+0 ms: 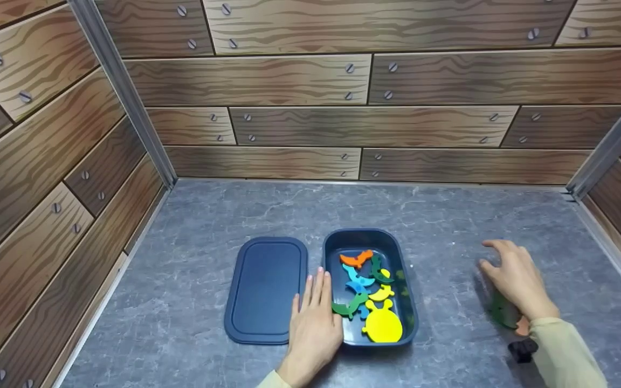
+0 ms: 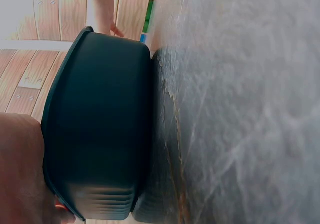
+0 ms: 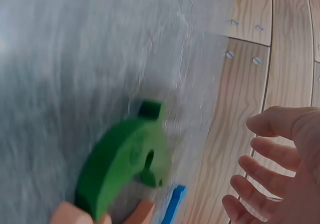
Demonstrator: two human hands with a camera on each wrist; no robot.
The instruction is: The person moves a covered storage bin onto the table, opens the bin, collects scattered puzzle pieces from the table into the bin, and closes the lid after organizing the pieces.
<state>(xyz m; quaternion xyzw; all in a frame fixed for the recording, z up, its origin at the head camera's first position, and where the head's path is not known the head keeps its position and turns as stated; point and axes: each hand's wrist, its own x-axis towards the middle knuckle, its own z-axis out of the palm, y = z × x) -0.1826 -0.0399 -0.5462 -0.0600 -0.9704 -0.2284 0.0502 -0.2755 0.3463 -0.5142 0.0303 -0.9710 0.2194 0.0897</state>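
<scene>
A dark blue open box (image 1: 408,302) holds several flat toy pieces: a round yellow piece (image 1: 383,325), a green one (image 1: 351,307), an orange one (image 1: 354,260) and some blue ones. Along the box's left rim lies my left hand (image 1: 316,323), fingers straight, holding nothing. In the left wrist view that hand (image 2: 22,169) is at the rim beside the side wall. To the right, my right hand (image 1: 518,280) hovers with fingers spread and slightly bent, nothing between them. Below it lie a green crescent piece (image 3: 117,156) and an orange piece (image 3: 140,213), partly hidden in the head view.
A dark blue lid (image 1: 264,291) lies flat to the left of the box. Near the green crescent is a blue piece (image 3: 173,204). Wood-patterned walls (image 1: 364,126) enclose the grey marbled table (image 1: 192,231) at the back and sides.
</scene>
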